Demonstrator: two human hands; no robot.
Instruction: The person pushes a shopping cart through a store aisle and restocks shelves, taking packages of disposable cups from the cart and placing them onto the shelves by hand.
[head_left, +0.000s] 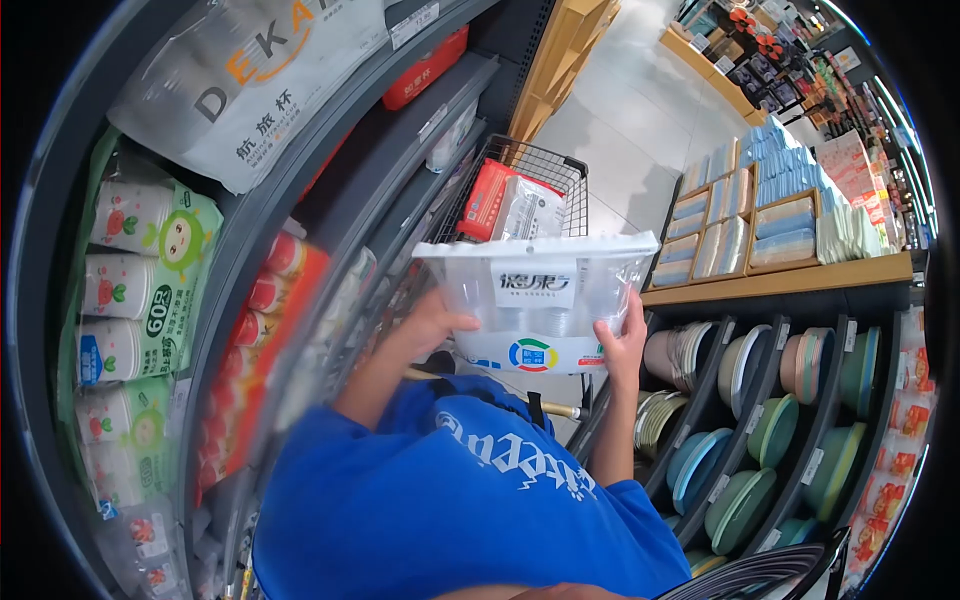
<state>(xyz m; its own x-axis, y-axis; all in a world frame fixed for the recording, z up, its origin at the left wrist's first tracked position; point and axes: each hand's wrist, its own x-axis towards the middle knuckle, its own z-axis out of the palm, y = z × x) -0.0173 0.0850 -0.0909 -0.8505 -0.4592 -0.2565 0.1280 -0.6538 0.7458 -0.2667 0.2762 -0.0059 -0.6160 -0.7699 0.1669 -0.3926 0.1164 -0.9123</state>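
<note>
A clear plastic pack of disposable cups is held up in front of my chest, with a white top edge and a round multicoloured logo on its lower part. My left hand grips its left side, thumb on the front and the other fingers mostly hidden behind. On the right side, my right hand clasps the pack in the same way. Just beyond it stands a black wire shopping cart holding a red pack and a whitish wrapped pack.
Shelves on the left carry a green pack of paper cups, a large grey-white DEKANG cup pack and orange-red packs. To the right, slanted racks hold coloured bowls below trays of blue packets. A tiled aisle floor runs ahead.
</note>
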